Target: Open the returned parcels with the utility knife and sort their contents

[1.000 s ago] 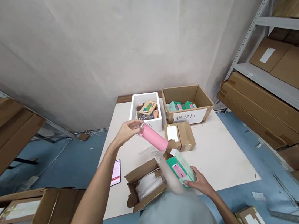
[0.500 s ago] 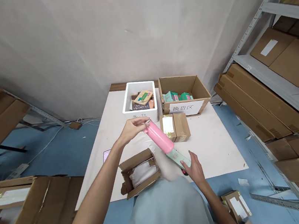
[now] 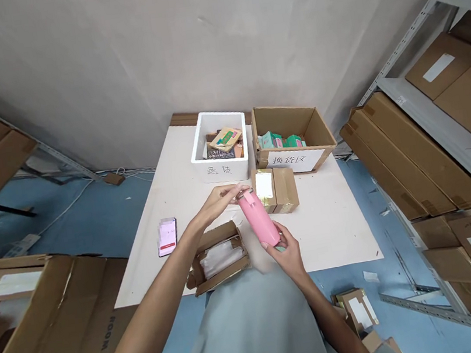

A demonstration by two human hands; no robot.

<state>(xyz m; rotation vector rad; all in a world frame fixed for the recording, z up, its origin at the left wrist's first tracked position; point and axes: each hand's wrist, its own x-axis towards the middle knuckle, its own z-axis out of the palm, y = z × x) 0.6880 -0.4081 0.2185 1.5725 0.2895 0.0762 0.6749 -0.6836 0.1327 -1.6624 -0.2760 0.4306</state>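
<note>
A pink bottle (image 3: pixel 260 226) is held slanted over the white table (image 3: pixel 335 226), between both my hands. My left hand (image 3: pixel 221 200) is closed on its cap end. My right hand (image 3: pixel 286 251) wraps around its lower end from below. A sliver of green shows under the right fingers, and I cannot make out what it is. Just left of the bottle lies an open cardboard box (image 3: pixel 218 255) with white packing inside.
On the table are a phone (image 3: pixel 167 237), a small taped carton (image 3: pixel 275 189), a white foam box (image 3: pixel 221 146) with books and a labelled cardboard box (image 3: pixel 292 141) with green packs. Shelves of cartons stand on both sides. A small box (image 3: pixel 357 309) lies on the blue floor.
My right hand came up from the green box near the table edge to the bottle's lower end. The bottle swung closer and more upright. The green box has dropped out of sight.
</note>
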